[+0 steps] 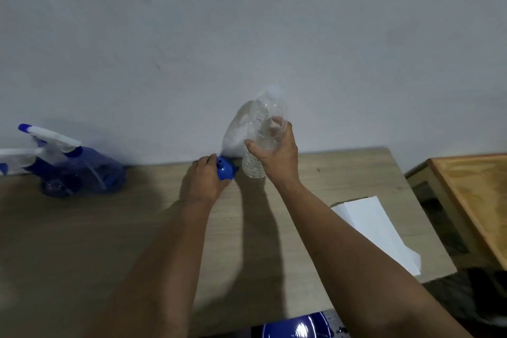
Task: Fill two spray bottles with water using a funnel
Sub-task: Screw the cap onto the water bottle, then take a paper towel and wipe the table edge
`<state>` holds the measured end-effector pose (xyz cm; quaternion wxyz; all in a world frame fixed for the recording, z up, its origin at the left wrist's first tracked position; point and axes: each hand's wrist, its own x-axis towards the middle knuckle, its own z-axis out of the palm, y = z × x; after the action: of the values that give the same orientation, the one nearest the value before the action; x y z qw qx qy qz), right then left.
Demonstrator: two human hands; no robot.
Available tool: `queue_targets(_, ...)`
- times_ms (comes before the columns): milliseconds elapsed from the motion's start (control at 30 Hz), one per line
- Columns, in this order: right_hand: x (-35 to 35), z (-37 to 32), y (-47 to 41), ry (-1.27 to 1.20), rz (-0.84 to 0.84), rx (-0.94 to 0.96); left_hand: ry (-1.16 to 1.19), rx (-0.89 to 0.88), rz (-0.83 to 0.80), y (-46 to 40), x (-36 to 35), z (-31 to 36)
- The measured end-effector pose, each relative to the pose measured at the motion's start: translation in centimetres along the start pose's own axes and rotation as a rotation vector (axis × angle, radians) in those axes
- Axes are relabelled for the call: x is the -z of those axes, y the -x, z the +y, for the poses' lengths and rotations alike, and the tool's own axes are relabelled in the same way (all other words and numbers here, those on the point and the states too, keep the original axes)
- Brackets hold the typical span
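A clear plastic water bottle (260, 129) with a white cap stands upright near the wall at the back of the wooden table (68, 241). My right hand (277, 153) is wrapped around its middle. Just left of it, my left hand (204, 181) grips a small blue funnel (226, 170) that rests on the table, spout pointing up and left. Two blue translucent spray bottles (82, 170) with white and blue trigger heads sit at the far left by the wall; one (16, 159) is partly cut off by the frame edge.
White sheets of paper (375, 228) lie at the table's right edge. A second lighter wooden table (477, 200) stands to the right across a gap. A shiny blue object (296, 326) shows at the bottom edge. A grey wall runs behind.
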<state>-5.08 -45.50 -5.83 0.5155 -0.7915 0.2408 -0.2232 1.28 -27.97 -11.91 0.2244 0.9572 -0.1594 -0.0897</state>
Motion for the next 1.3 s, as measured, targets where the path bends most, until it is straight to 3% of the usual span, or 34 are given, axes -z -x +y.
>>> queue_targets(367,4.1,-2.9,4.5,0.181,-0.184,-0.282,0.006,0.054,-0.05,6.4,4.6,0.3)
queue_targets(600,9.7,-2.0,13.3,0.255,-0.149,-0.483,0.117,-0.039,-0.213,13.4,4.2,1.3)
queue_targets(767,14.9,0.2,18.5,0.272,-0.007,-0.605,0.159,-0.195,-0.308,15.7,3.3,4.2)
queue_targets(967,20.6,1.3,19.8,0.257,0.12,-0.624,0.21,-0.294,-0.385,17.7,0.5,9.2)
queue_targets(1300,26.9,6.4,15.2,0.211,0.025,-0.521,0.046,-0.266,-0.448,20.5,-7.4,16.4)
